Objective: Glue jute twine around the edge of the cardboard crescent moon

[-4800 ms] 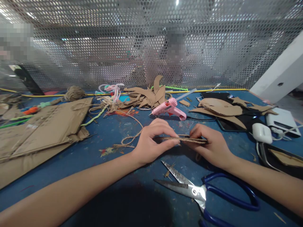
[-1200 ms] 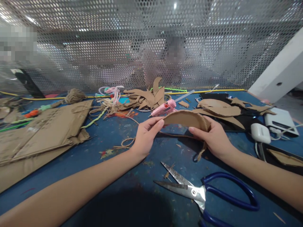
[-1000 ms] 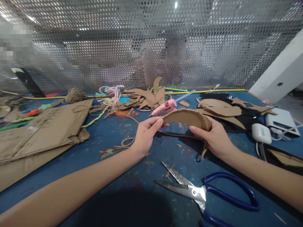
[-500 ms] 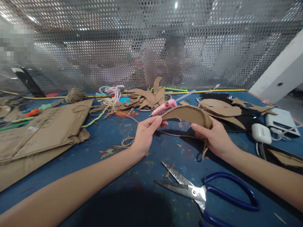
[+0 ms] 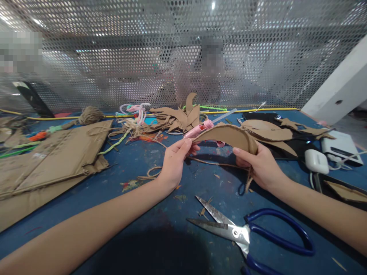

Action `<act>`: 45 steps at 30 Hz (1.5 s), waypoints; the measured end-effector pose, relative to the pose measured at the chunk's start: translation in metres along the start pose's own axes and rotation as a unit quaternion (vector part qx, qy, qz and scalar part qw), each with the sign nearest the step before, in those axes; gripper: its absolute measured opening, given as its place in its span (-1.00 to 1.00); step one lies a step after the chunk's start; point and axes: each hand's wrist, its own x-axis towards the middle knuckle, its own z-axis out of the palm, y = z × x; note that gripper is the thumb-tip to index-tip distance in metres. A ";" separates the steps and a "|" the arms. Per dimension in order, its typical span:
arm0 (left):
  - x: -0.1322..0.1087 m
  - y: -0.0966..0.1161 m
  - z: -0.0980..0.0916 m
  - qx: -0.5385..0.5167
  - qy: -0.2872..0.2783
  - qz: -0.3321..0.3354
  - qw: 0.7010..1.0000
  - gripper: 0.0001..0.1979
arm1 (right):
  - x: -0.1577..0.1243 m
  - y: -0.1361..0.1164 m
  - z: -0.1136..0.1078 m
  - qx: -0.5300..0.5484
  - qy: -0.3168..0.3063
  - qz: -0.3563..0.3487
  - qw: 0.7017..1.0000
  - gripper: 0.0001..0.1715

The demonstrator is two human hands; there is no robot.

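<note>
A curved, crescent-like piece of brown cardboard point(image 5: 226, 135) is held up between my two hands. Its left tip is pinched by my left hand point(image 5: 175, 160), thumb on top. My right hand point(image 5: 259, 164) grips the broad right end, where twine runs along the edge. A length of twine point(image 5: 215, 163) hangs beneath the piece from hand to hand, with a loose end dangling below my right hand. Directly behind the cardboard lies a pink hot glue gun point(image 5: 198, 130), partly covered, a clear glue stick jutting from it. Blue-handled scissors point(image 5: 241, 233) rest with blades apart in front of my hands.
Flattened cardboard point(image 5: 57, 156) covers the left side, a twine ball point(image 5: 91, 115) behind it. Cardboard scraps point(image 5: 180, 116) are heaped at the back before a perforated metal screen point(image 5: 129, 68). On the right are cut cardboard shapes point(image 5: 268, 130), a white earbud case point(image 5: 316, 161) and a white box point(image 5: 342, 147).
My left hand has shifted slightly left, and the cardboard's left tip reaches a little farther that way. My right hand stays almost still, its grip kept.
</note>
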 end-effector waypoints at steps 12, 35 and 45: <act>0.000 0.002 0.001 -0.016 0.030 -0.012 0.999 -0.85 | 0.000 -0.001 0.002 0.035 0.019 0.010 0.999 -0.60; -0.013 0.007 0.007 0.539 -0.260 0.146 0.788 -0.70 | -0.003 -0.011 0.004 0.119 -0.098 0.008 0.988 -0.73; -0.026 0.025 -0.017 0.602 -0.192 0.119 0.766 -0.88 | -0.001 -0.010 0.000 0.161 -0.102 0.002 0.982 -0.61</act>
